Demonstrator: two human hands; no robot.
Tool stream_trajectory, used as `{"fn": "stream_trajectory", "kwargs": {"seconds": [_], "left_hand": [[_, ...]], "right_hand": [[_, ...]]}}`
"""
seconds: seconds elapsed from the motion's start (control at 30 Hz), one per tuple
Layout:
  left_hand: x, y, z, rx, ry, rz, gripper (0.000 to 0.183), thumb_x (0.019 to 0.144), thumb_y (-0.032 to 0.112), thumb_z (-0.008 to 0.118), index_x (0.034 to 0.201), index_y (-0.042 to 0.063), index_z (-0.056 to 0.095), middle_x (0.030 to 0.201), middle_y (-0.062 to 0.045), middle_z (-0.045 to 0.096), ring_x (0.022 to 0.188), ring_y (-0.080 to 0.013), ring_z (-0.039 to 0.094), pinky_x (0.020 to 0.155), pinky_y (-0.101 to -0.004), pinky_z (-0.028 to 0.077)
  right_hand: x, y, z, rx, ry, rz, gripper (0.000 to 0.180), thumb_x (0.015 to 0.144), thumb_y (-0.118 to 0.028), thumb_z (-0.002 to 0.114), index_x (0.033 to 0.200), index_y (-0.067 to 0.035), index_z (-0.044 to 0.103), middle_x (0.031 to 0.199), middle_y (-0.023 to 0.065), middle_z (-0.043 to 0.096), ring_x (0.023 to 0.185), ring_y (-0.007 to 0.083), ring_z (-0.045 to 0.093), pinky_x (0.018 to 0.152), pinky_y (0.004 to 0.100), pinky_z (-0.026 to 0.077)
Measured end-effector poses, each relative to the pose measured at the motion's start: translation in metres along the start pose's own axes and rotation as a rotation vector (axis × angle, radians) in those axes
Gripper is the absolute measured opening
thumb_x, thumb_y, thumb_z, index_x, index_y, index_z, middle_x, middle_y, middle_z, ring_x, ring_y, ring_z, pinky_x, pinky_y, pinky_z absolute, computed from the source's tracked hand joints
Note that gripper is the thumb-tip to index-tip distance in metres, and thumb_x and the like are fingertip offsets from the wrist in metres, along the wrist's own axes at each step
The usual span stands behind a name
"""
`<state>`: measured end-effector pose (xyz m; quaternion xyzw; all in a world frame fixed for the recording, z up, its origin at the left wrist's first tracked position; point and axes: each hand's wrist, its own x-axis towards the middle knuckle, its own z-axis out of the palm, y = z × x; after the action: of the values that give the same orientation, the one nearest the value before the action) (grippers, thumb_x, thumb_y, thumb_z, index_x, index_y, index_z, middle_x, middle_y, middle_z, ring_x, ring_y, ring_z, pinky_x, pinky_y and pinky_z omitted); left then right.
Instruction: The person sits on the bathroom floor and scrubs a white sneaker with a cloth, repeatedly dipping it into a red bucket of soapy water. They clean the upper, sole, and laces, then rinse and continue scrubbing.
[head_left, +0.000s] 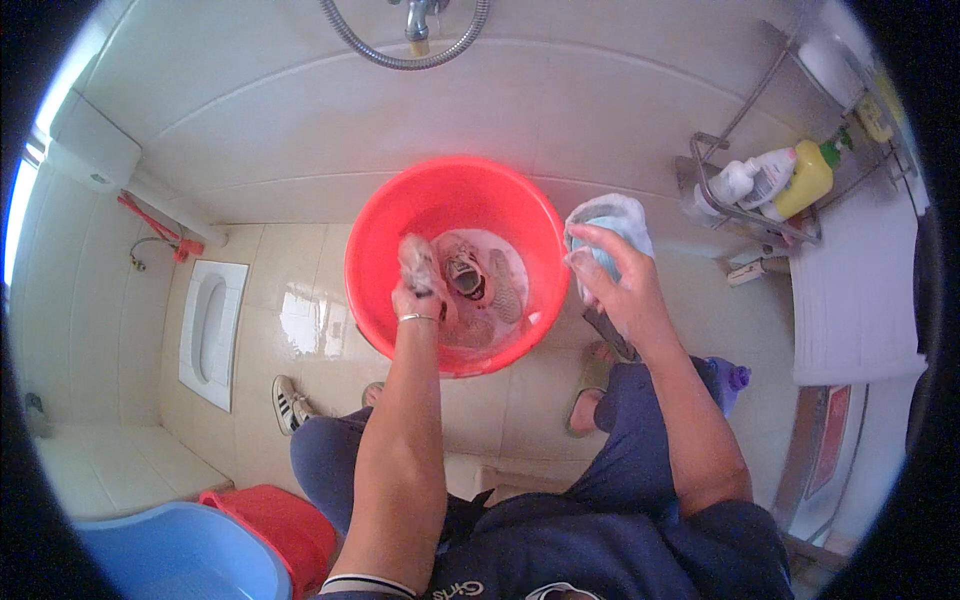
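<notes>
Inside a red plastic basin (457, 172), sneakers lie in foamy water (517, 259). A sneaker's opening (465, 279) faces up, and a pale patterned shoe sole (506, 289) shows to its right. My left hand (417, 301), with a bracelet at the wrist, grips a wet sneaker (417, 259) above the left part of the basin. Just right of the rim, my right hand (619, 274) has thumb and fingers apart, with nothing clearly visible between them. It is over a white bag (634, 214) with something light blue inside; whether it touches the bag cannot be told.
A black-striped sneaker (289, 405) stands on the tiled floor, left of my knee. Further left is a squat toilet (212, 334). Blue (187, 547) and red (285, 525) tubs sit lower left. A metal rack (750, 214) holds several bottles at right; a tap (417, 22) is above.
</notes>
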<state>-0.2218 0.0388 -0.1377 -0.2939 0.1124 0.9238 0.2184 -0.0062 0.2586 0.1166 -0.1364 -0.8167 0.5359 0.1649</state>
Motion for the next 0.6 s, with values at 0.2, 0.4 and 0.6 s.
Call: {"fn": "stream_trajectory", "kwargs": {"seconds": [0.2, 0.4, 0.6], "left_hand": [[0.050, -0.044, -0.033, 0.534, 0.479, 0.528, 0.028, 0.083, 0.014, 0.048, 0.100, 0.003, 0.067, 0.094, -0.013, 0.068, 0.076, -0.0247, 0.064, 0.066, -0.0349, 0.052], [0.079, -0.071, -0.028, 1.514, 0.512, 0.356, 0.045, 0.076, 0.012, 0.056, 0.119, -0.001, 0.058, 0.105, -0.022, 0.066, 0.099, -0.0312, 0.064, 0.083, -0.0377, 0.049], [0.137, -0.061, -0.085, 2.360, 0.286, 0.438, 0.070, 0.074, 0.014, 0.062, 0.139, 0.005, 0.036, 0.131, -0.022, 0.050, 0.124, -0.0353, 0.047, 0.103, -0.0387, 0.038]], "right_hand": [[0.015, -0.006, -0.008, -0.063, -0.034, 0.033, 0.034, 0.085, -0.021, 0.064, 0.113, -0.003, 0.061, 0.099, 0.0155, 0.068, 0.094, 0.0251, 0.066, 0.083, 0.0354, 0.049], [0.027, -0.001, -0.011, -0.099, -0.053, -0.014, 0.035, 0.083, -0.019, 0.066, 0.113, -0.002, 0.060, 0.096, 0.0160, 0.067, 0.090, 0.0252, 0.067, 0.080, 0.0345, 0.050], [0.029, 0.001, -0.011, -0.076, -0.144, 0.035, 0.038, 0.082, -0.018, 0.069, 0.116, -0.004, 0.060, 0.097, 0.0153, 0.067, 0.088, 0.0248, 0.067, 0.074, 0.0340, 0.051]]}}
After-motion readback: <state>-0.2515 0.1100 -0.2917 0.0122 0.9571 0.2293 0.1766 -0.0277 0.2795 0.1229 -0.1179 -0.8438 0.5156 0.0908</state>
